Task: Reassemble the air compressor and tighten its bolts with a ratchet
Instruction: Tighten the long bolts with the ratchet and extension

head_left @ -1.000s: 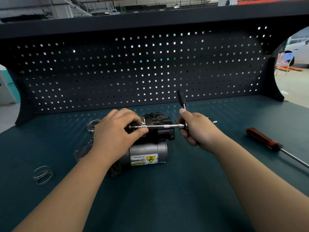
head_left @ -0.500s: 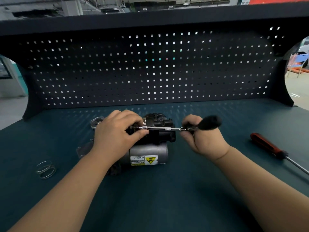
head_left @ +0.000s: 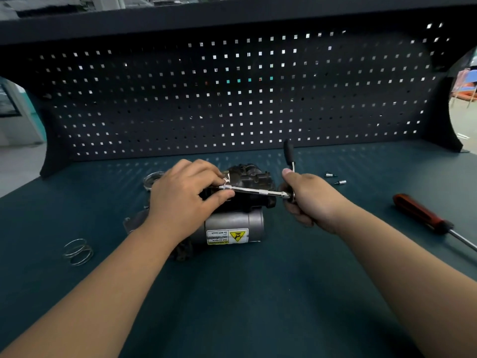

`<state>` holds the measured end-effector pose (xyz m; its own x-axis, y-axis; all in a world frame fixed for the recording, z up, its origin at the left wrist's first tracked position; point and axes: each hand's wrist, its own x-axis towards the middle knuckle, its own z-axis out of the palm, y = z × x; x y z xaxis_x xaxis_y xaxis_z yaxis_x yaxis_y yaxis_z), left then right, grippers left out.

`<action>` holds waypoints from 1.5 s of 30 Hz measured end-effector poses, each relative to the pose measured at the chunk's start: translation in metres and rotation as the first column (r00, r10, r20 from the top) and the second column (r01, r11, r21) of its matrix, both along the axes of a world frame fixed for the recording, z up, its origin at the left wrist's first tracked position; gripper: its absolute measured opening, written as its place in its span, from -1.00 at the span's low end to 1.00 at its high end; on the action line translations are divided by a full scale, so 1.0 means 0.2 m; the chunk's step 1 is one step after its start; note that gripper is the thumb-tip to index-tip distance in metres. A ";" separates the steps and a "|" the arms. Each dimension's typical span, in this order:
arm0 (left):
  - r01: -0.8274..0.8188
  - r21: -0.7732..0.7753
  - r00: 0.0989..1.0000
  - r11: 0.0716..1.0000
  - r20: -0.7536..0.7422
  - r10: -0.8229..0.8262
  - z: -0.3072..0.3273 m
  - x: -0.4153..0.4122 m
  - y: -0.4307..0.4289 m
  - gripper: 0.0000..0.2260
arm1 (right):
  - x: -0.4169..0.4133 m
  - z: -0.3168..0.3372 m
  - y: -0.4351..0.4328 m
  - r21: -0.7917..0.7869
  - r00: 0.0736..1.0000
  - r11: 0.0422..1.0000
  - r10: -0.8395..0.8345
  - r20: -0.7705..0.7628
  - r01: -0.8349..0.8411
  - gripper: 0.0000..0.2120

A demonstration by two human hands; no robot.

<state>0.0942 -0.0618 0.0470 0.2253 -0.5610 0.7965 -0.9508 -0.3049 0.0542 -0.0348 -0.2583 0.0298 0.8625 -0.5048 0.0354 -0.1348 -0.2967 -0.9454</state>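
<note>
The air compressor lies on the dark green bench, a grey cylinder with a yellow warning label below a black head. A ratchet with a long chrome extension runs level across the black head. My left hand pinches the socket end of the extension at the compressor's left side. My right hand grips the ratchet head, and the black handle stands upright above it. The bolt itself is hidden under my left fingers.
A red-handled screwdriver lies at the right. Two small sockets sit behind my right hand. A wire spring lies at the left, and a round ring behind my left hand. The pegboard closes the back.
The ratchet handle swung from upright down toward the right and is back upright now. My left hand kept its pinch on the socket end. The camera moved closer.
</note>
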 end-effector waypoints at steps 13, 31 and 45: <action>-0.022 -0.039 0.999 0.999 -0.034 0.021 -0.01 0.00 -0.01 -0.71 | 0.01 -0.10 -0.16 -0.815 0.768 0.424 0.335 0.545 0.394 -0.66; -0.144 -0.155 0.985 0.977 0.077 0.157 -0.16 0.11 0.03 -0.38 | -0.02 0.08 0.01 0.235 0.985 0.969 0.114 -0.127 -0.082 -0.57; 0.084 -0.183 0.992 0.980 -0.073 -0.099 -0.17 0.08 0.06 -0.77 | -0.02 -0.02 0.12 -0.165 0.972 0.965 -0.182 0.150 0.206 -0.60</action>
<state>0.1106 -0.0505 0.0135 0.2481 -0.4318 0.8672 -0.9643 -0.1954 0.1785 -0.0397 -0.2346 0.0266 0.7302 -0.6369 0.2473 -0.0838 -0.4427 -0.8928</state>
